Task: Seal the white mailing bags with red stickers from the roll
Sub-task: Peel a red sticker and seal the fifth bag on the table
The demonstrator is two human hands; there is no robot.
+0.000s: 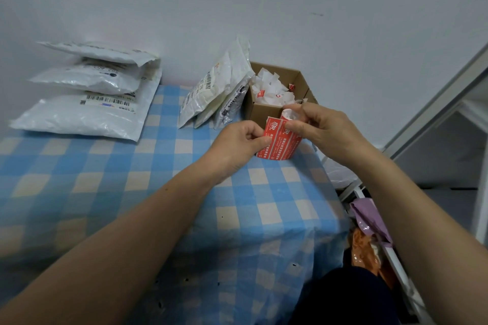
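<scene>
A roll of red stickers [284, 144] with white print stands upright near the right edge of the checked table, in front of a cardboard box. My left hand [239, 144] pinches the loose red sticker at the roll's left side. My right hand [320, 126] grips the roll's top, thumb and fingers on its upper rim. A stack of white mailing bags [87, 111] lies at the back left. Three more white bags [211, 95] lean against the box.
The open cardboard box [266, 111] at the back right holds crumpled white backing scraps. The blue-and-cream checked tablecloth [132, 192] covers the table, which ends just right of the roll. A pink bag [369, 216] and an orange bag [364, 250] lie on the floor at right.
</scene>
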